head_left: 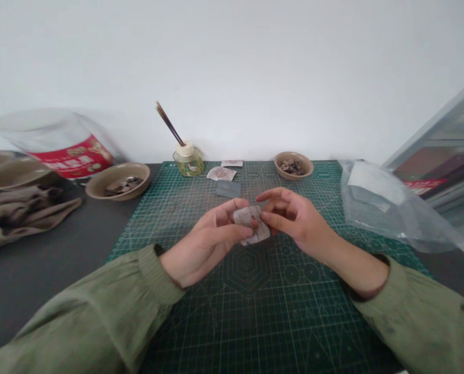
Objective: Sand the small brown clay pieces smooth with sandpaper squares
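A small greyish-white, stained wipe (pixel 244 215), looking like soft cloth or paper, is folded between my two hands above the cutting mat. My left hand (pixel 216 234) grips it from the left, thumb across its lower part. At its upper right edge my right hand (pixel 288 213) pinches with thumb and fingertips. Whether something small lies inside the fold is hidden. A bit of reddish orange shows just below the right fingers. Beyond the hands lies a flat grey rectangle (pixel 228 188), with a stained white piece (pixel 221 173) behind it.
The green cutting mat (pixel 247 306) covers the dark table. At the back stand a reed diffuser (pixel 189 160) and a bowl (pixel 294 175) of small coin-like pieces. Left are another bowl (pixel 99 192), a brown cloth (pixel 25 213) and a large jar (pixel 56 143); right, a clear plastic bag (pixel 391 208).
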`<state>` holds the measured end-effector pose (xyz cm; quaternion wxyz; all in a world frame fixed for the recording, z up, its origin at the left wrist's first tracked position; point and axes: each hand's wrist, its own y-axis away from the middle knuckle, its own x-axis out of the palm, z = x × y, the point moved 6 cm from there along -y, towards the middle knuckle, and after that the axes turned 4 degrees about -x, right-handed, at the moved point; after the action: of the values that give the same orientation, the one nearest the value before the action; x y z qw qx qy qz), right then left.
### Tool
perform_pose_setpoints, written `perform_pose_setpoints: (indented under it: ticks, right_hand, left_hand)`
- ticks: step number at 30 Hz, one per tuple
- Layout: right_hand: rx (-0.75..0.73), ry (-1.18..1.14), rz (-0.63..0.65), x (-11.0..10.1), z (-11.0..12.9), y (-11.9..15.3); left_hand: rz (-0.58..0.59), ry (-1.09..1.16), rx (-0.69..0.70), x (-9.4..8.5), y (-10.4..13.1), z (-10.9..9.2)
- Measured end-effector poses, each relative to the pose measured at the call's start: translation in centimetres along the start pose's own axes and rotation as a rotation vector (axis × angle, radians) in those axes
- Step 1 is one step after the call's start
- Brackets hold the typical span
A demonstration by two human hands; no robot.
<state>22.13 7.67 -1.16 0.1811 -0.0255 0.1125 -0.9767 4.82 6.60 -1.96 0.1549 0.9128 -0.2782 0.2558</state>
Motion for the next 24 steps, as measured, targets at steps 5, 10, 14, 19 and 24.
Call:
perform_pose_setpoints:
  ticks: [5, 10, 14, 19, 24]
  right_hand:
    - [0.010, -0.011, 0.010, 0.17, -0.11, -0.02]
    - [0.020, -0.011, 0.007, 0.12, -0.34, -0.06]
    - [0.015, -0.023, 0.002, 0.08, -0.41, -0.10]
    - [0.036, -0.020, -0.001, 0.26, -0.29, -0.09]
    - [0.039, -0.021, 0.020, 0.39, -0.22, 0.05]
  left_hand:
    - [0.017, 0.013, 0.004, 0.12, 0.08, 0.04]
    - [0.016, 0.043, 0.019, 0.19, -0.10, 0.00]
    - [0.023, 0.042, 0.004, 0.13, -0.14, 0.06]
    - [0.027, 0.003, -0.046, 0.11, 0.04, 0.20]
    - [0.029, -0.022, -0.071, 0.22, 0.03, 0.14]
